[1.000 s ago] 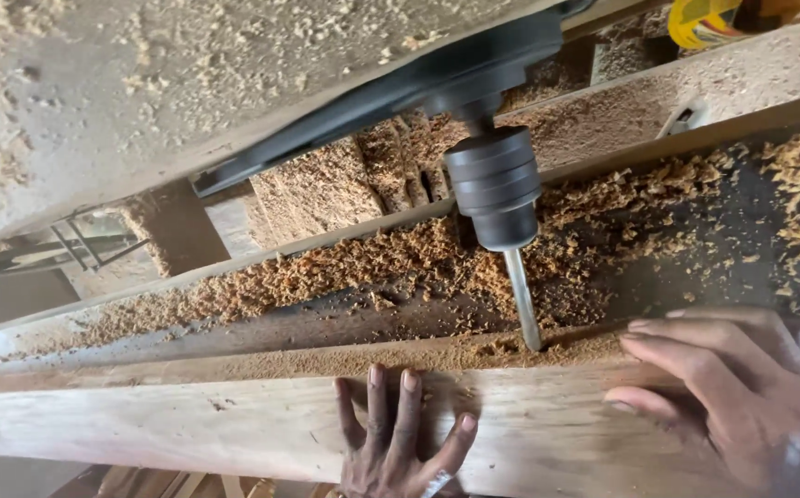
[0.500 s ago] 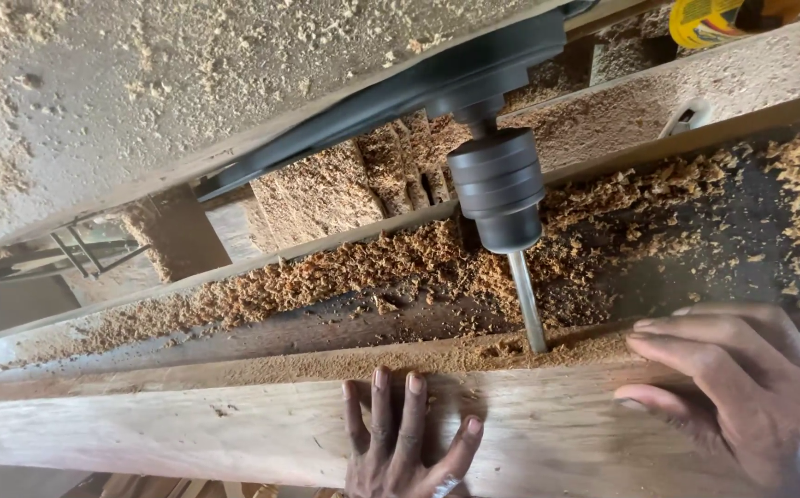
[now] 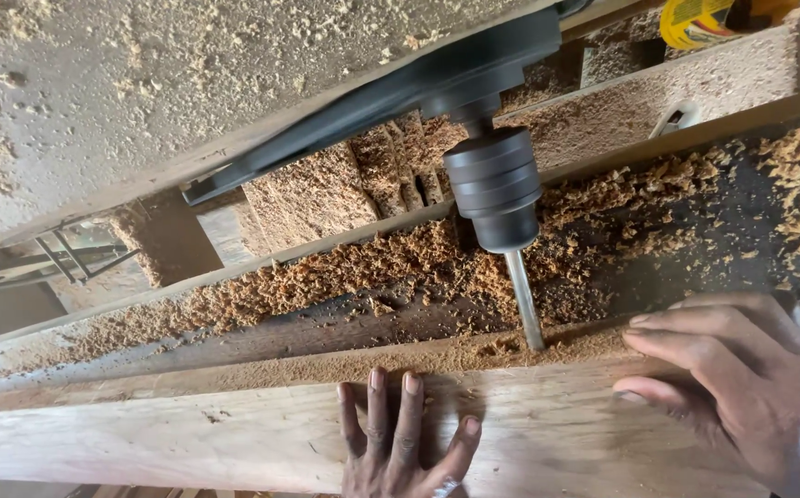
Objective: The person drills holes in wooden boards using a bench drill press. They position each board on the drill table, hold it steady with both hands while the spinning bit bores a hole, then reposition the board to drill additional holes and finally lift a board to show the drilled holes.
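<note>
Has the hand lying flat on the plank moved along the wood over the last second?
No. The left hand lies flat on the plank at the same spot, just left of and below where the drill bit meets the wood; the slight shift matches the whole view's.

The left hand [image 3: 406, 441] lies flat, palm down, fingers spread and pointing to the far side, thumb splayed to the right. The right hand [image 3: 736, 392] comes in from the near right, fingers together and stretched leftward, slightly curled, thumb tucked beneath them.
</note>
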